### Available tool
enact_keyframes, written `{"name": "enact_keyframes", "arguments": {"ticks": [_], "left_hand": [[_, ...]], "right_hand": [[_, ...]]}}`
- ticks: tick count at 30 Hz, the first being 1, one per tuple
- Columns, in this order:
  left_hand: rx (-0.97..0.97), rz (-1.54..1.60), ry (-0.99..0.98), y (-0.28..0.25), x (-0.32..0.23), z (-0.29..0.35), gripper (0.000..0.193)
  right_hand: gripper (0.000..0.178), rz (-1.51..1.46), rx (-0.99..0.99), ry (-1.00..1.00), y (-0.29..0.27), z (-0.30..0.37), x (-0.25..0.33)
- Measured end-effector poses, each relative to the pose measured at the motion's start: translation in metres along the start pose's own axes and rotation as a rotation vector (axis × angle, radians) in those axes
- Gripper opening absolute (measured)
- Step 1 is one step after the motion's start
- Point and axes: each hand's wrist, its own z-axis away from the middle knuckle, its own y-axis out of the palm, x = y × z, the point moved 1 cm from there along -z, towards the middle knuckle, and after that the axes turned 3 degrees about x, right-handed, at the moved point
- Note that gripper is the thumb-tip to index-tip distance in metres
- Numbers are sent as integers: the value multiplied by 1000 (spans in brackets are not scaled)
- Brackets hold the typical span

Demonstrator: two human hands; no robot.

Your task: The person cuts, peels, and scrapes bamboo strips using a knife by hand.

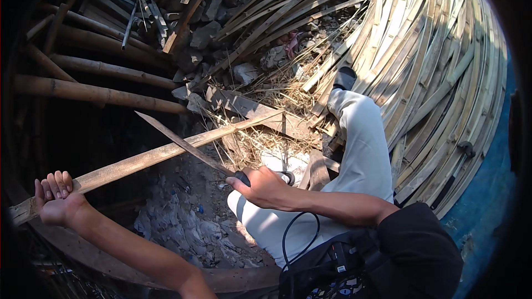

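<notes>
A long split bamboo strip [133, 164] slants from the lower left up to the middle of the head view. My left hand [58, 196] is closed round it near its lower left end. My right hand [265, 188] grips the dark handle of a machete [206, 159]. The machete's long, slightly curved blade points up and to the left, crossing over the strip around its middle. Whether the edge touches the strip, I cannot tell. The strip's far end lies over a wooden board [249, 112] on the ground, among straw-like shavings [260, 147].
A large heap of split bamboo strips [432, 72] fills the right side, with a hammer [465, 148] on it. Round bamboo poles [105, 93] lie at left. Broken stones [206, 34] sit at the back. My bent leg [363, 138] and a black cable [293, 221] are near my right arm.
</notes>
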Motion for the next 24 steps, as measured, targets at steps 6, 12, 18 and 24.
{"name": "enact_keyframes", "arguments": {"ticks": [6, 12, 18, 24], "left_hand": [[6, -36, 26, 23, -6, 7, 41], [20, -70, 0, 30, -2, 18, 43], [90, -46, -18, 37, 1, 13, 42], [12, -91, -4, 40, 3, 7, 42]], "right_hand": [[65, 73, -75, 243, 8, -23, -107], [69, 2, -125, 298, 6, -31, -141], [76, -115, -28, 150, -6, -2, -39], [74, -25, -6, 381, 15, -30, -155]]}}
